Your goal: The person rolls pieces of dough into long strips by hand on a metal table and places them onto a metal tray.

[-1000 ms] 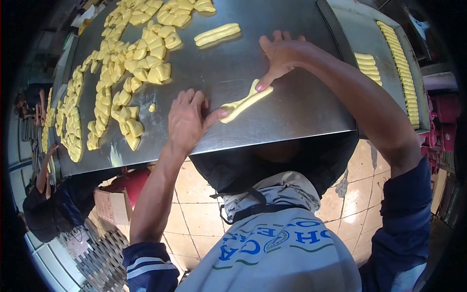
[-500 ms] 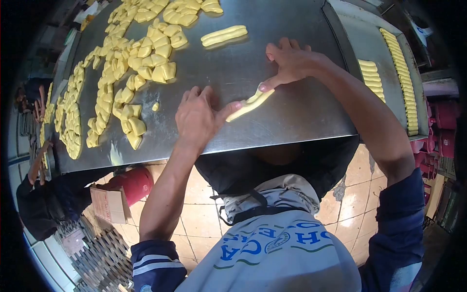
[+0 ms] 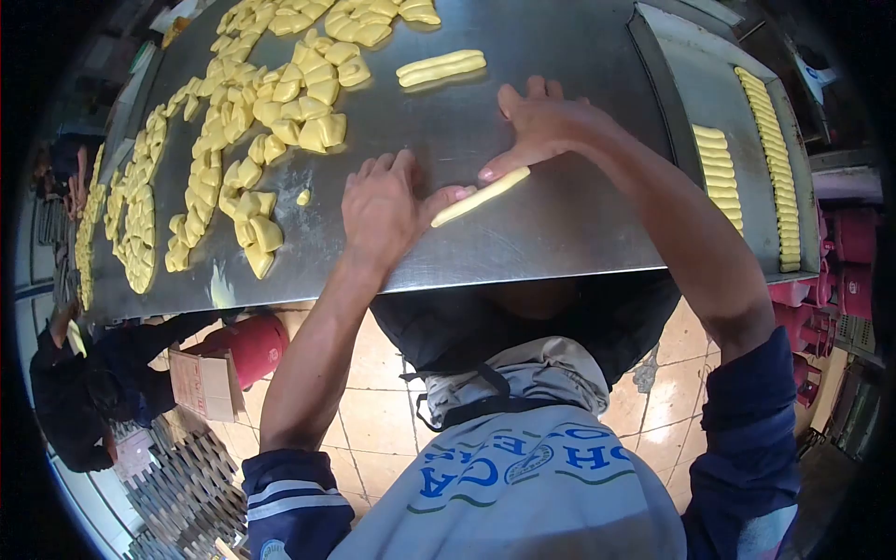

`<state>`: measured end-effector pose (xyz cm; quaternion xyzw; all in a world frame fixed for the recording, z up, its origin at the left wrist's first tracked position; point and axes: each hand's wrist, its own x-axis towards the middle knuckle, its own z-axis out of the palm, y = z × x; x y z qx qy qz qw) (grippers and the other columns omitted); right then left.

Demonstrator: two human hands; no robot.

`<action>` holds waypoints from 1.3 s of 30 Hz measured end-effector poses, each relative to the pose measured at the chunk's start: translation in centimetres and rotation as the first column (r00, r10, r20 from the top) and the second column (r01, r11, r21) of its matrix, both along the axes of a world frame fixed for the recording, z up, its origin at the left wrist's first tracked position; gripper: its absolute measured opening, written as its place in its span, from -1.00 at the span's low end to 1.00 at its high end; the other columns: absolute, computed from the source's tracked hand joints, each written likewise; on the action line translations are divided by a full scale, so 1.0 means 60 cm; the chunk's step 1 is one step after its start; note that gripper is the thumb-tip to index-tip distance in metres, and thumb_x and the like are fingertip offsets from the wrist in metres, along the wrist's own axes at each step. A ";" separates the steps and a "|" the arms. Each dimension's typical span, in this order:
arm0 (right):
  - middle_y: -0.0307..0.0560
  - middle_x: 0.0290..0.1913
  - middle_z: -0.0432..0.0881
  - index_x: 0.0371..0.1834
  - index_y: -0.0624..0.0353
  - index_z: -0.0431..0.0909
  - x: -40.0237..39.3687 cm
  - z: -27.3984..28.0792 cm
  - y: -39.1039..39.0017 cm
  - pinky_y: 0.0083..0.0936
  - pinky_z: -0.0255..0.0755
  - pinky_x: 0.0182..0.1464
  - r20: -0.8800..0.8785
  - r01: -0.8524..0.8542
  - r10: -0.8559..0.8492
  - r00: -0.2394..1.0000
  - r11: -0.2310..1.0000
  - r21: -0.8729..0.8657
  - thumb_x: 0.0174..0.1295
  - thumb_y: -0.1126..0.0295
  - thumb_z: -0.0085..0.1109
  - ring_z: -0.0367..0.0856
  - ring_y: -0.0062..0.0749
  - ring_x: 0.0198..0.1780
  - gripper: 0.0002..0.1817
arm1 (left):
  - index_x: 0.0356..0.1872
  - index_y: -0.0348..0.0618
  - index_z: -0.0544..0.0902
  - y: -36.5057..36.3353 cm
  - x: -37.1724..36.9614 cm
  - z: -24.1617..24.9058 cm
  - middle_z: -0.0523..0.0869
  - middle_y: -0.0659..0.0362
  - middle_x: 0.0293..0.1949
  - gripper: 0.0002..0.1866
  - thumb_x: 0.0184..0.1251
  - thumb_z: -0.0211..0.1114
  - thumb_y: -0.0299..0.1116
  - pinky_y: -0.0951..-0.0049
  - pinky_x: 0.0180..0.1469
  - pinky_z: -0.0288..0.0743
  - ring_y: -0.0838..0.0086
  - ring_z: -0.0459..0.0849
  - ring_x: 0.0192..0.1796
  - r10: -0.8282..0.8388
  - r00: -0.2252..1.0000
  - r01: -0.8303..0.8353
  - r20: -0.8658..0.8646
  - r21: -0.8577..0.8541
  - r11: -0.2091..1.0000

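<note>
A pale yellow strip of dough (image 3: 485, 197) lies slanted on the metal table near its front edge. My left hand (image 3: 385, 207) rests on the metal at the strip's left, thumb stretched out and its tip touching the dough. On the other side, my right hand (image 3: 543, 121) has its fingers spread on the tabletop, and its thumb tip presses along the strip's upper edge. Neither hand wraps round the dough. Farther back lies a pair of rolled dough sticks (image 3: 441, 69), side by side.
Many cut dough pieces (image 3: 280, 98) cover the left of the metal table (image 3: 560, 245). At right, a tray (image 3: 751, 154) holds rows of dough sticks (image 3: 717, 173). A cardboard box (image 3: 203, 385) and a red container (image 3: 257, 347) stand below. Another person (image 3: 89, 383) is at far left.
The strip's upper edge, folded open before, now looks closed and smoother. My right thumb has moved left along it, nearer my left thumb. The view has shifted slightly.
</note>
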<state>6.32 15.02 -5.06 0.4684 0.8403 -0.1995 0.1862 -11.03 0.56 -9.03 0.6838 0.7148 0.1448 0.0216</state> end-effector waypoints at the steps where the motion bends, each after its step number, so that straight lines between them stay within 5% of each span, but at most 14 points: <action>1: 0.19 0.26 0.29 0.24 0.09 0.32 0.008 0.001 0.004 0.25 0.16 0.24 -0.002 -0.017 0.017 1.000 1.000 -0.006 -0.35 -0.39 0.47 0.14 0.10 0.44 0.11 | -0.42 -0.19 0.58 0.001 -0.005 -0.003 0.62 0.13 -0.42 -0.36 0.00 0.40 0.31 0.21 -0.16 0.42 0.22 0.63 -0.24 -0.034 0.999 0.034 -0.008 0.039 0.999; 6: 0.15 0.22 0.31 0.12 0.07 0.37 0.010 -0.028 0.007 0.25 0.14 0.24 -0.070 0.061 -0.054 0.996 0.992 0.106 -0.28 -0.35 0.46 0.18 0.11 0.39 -0.03 | -0.42 -0.17 0.58 -0.001 -0.003 -0.002 0.58 0.14 -0.46 -0.43 0.10 0.38 0.24 0.23 -0.14 0.39 0.22 0.59 -0.26 -0.015 0.999 0.014 0.036 0.031 0.999; 12: 0.25 0.26 0.28 0.12 0.00 0.41 0.043 -0.039 0.017 0.45 0.06 0.19 -0.182 0.006 -0.002 0.983 1.000 0.022 -0.18 -0.35 0.41 0.13 0.27 0.40 -0.12 | -0.37 -0.12 0.60 -0.009 -0.005 -0.004 0.59 0.14 -0.39 -0.55 0.18 0.36 0.12 0.22 -0.12 0.38 0.22 0.57 -0.21 0.009 0.998 -0.012 0.059 0.064 0.998; 15: 0.26 0.21 0.35 0.05 0.03 0.44 0.048 -0.035 0.002 0.26 0.18 0.18 -0.228 0.038 -0.012 0.974 0.993 0.110 0.03 -0.21 0.36 0.22 0.23 0.34 -0.32 | -0.29 -0.10 0.63 -0.018 -0.006 -0.025 0.60 0.14 -0.33 -0.61 0.19 0.37 0.04 0.21 -0.12 0.39 0.21 0.56 -0.17 -0.005 0.995 -0.010 0.096 0.158 0.987; 20: 0.00 -0.29 0.55 -0.24 0.21 0.54 0.056 -0.029 -0.027 -0.35 0.44 -0.11 -0.654 -0.148 0.059 0.754 0.986 -0.082 0.18 0.38 0.33 0.58 -0.17 -0.17 -0.80 | -0.16 -0.10 0.62 -0.057 0.011 -0.008 0.58 0.12 -0.27 -0.68 0.22 0.36 -0.11 0.21 -0.09 0.38 0.16 0.54 -0.13 -0.050 0.974 0.029 0.222 0.096 0.995; 22: -0.05 -0.36 0.55 -0.25 0.25 0.56 0.049 -0.041 -0.051 -0.38 0.46 -0.19 -0.648 -0.307 0.455 0.611 0.891 0.335 0.08 0.52 0.32 0.56 -0.24 -0.32 -0.82 | -0.13 -0.11 0.60 -0.063 0.018 -0.002 0.56 0.09 -0.23 -0.73 0.24 0.34 -0.22 0.21 -0.08 0.37 0.14 0.52 -0.10 -0.072 0.972 0.061 0.222 0.056 0.997; 25: -0.01 -0.34 0.56 -0.25 0.27 0.56 0.025 -0.004 -0.045 -0.38 0.47 -0.21 -0.610 -0.283 0.250 0.752 0.958 0.044 0.03 0.57 0.28 0.58 -0.24 -0.33 -0.80 | -0.11 -0.12 0.57 -0.050 0.002 0.001 0.54 0.07 -0.19 -0.78 0.25 0.31 -0.34 0.20 -0.08 0.36 0.14 0.50 -0.07 -0.109 0.961 0.109 0.256 0.014 0.994; 28: 0.04 -0.23 0.64 -0.17 0.27 0.58 -0.012 0.026 -0.014 -0.35 0.51 -0.17 -0.663 -0.203 0.254 0.705 0.967 0.155 0.04 0.60 0.24 0.65 -0.18 -0.21 -0.76 | -0.08 -0.16 0.56 -0.010 -0.049 0.029 0.53 0.04 -0.14 -0.77 0.28 0.29 -0.37 0.17 -0.01 0.38 0.12 0.49 -0.01 -0.121 0.948 0.117 0.294 0.032 0.993; 31: 0.08 -0.08 0.67 -0.07 0.23 0.60 -0.044 0.025 0.011 -0.32 0.53 -0.10 -0.507 -0.322 0.357 0.785 0.933 0.159 0.05 0.64 0.20 0.68 -0.10 -0.09 -0.68 | -0.02 -0.20 0.55 0.012 -0.092 0.021 0.52 0.00 -0.07 -0.70 0.28 0.30 -0.34 0.16 0.11 0.39 0.09 0.48 0.06 0.011 0.953 0.021 0.302 -0.105 0.994; 35: 0.12 -0.01 0.66 0.02 0.23 0.59 -0.122 0.018 0.007 -0.31 0.53 -0.06 -0.718 -0.295 0.426 0.550 0.904 0.310 0.09 0.65 0.15 0.67 -0.04 -0.04 -0.63 | 0.08 -0.22 0.52 -0.026 -0.072 0.006 0.51 -0.04 0.03 -0.62 0.29 0.32 -0.31 0.16 0.18 0.37 0.04 0.45 0.14 0.151 0.856 -0.189 0.495 0.026 0.982; 37: 0.14 -0.04 0.66 0.02 0.24 0.58 -0.184 0.000 0.009 -0.31 0.53 -0.07 -0.747 -0.291 0.511 0.426 0.859 0.422 0.12 0.63 0.14 0.67 -0.04 -0.06 -0.65 | -0.02 -0.28 0.55 -0.035 -0.064 -0.013 0.58 -0.04 -0.10 -0.70 0.31 0.29 -0.34 0.17 0.10 0.40 0.04 0.51 0.03 0.169 0.809 -0.298 0.563 0.145 0.943; 39: 0.14 -0.12 0.68 0.01 0.25 0.58 -0.238 -0.015 -0.003 -0.34 0.53 -0.12 -0.765 -0.289 0.475 0.435 0.878 0.381 0.16 0.61 0.14 0.68 -0.07 -0.13 -0.68 | -0.08 -0.31 0.56 -0.041 -0.067 -0.030 0.60 -0.04 -0.20 -0.75 0.33 0.26 -0.37 0.18 0.03 0.44 0.03 0.55 -0.06 0.151 0.781 -0.364 0.607 0.246 0.898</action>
